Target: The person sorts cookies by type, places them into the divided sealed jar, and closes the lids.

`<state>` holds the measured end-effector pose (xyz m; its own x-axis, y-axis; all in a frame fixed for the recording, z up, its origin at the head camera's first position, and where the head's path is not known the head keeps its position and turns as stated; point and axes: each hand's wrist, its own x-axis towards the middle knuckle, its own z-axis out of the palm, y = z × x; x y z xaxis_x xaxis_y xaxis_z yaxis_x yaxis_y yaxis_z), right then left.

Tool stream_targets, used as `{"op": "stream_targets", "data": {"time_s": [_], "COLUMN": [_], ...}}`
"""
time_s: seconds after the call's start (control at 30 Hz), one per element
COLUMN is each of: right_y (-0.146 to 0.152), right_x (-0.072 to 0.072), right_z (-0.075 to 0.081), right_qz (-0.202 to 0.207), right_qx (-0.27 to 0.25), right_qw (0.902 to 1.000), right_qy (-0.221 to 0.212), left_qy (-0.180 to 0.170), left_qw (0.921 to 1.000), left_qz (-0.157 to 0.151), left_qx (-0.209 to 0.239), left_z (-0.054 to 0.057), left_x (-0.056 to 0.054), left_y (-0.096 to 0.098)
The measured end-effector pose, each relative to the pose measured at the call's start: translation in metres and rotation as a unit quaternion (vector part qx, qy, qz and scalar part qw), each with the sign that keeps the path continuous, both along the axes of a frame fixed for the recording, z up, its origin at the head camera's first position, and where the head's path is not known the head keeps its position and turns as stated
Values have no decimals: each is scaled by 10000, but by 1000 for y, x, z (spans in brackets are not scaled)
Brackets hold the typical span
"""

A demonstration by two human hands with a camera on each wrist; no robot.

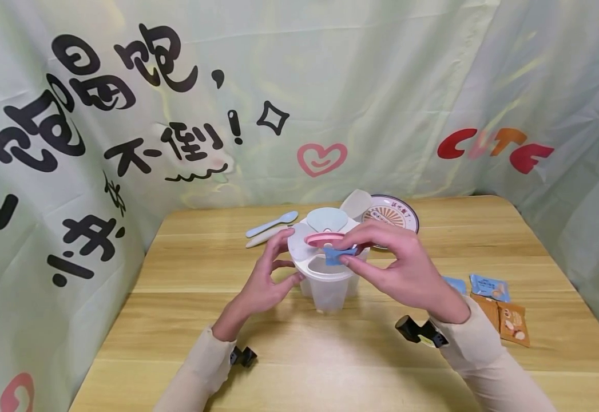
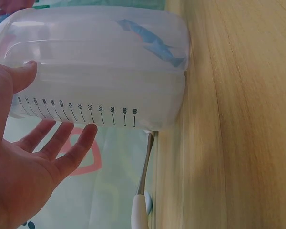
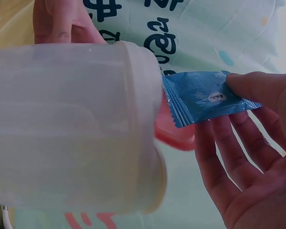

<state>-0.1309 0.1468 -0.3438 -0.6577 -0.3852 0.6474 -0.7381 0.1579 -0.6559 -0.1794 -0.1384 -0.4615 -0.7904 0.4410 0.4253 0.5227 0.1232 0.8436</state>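
A translucent, divided storage container (image 1: 328,294) stands on the table, with measuring marks on its side in the left wrist view. Its lid carries several coloured flaps; the pink flap (image 1: 320,239) is raised over an opening at the front. My left hand (image 1: 268,283) holds the container near the rim, thumb on one side and fingers round the other. Between thumb and fingers, my right hand (image 1: 404,266) pinches a small blue snack packet (image 3: 195,98) right at that opening. Another blue packet (image 2: 152,42) shows through the container wall, low inside.
Behind the container lie a light blue spoon (image 1: 273,224), a pale-handled utensil (image 1: 265,236) and a patterned plate (image 1: 407,217). Right of my right forearm are blue packets (image 1: 490,287) and brown packets (image 1: 514,324). A printed curtain (image 1: 392,103) encloses the table's back and sides.
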Motion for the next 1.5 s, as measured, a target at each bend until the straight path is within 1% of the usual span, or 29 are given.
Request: {"op": "stream_targets", "data": {"time_s": [0.33, 0.5, 0.67, 0.9, 1.17, 1.37, 1.5], "right_y": [-10, -12, -10, -7, -3, 7, 17], "right_x": [-2, -1, 0, 2, 3, 2, 1], "right_z": [-14, -16, -16, -15, -15, -19, -21], "right_qz": [-19, -93, -105, -115, -68, -175, -323], "right_qx": [90, 168, 197, 186, 87, 7, 12], "right_qw": [10000, 9998, 9997, 9998, 9999, 9995, 9990], "right_qy": [-5, 46, 54, 4, 89, 251, 299], "left_qy": [-40, -50, -16, -49, -15, -16, -30], "left_qw": [10000, 10000, 10000, 10000, 10000, 10000, 10000], "left_qz": [27, 35, 43, 50, 48, 30, 34], "left_qx": [-29, -20, -57, -46, -6, 36, 37], "left_z": [0, -1, 1, 1, 0, 0, 1], "left_x": [-1, 0, 0, 0, -1, -1, 0], "left_y": [1, 0, 1, 1, 1, 2, 2]}}
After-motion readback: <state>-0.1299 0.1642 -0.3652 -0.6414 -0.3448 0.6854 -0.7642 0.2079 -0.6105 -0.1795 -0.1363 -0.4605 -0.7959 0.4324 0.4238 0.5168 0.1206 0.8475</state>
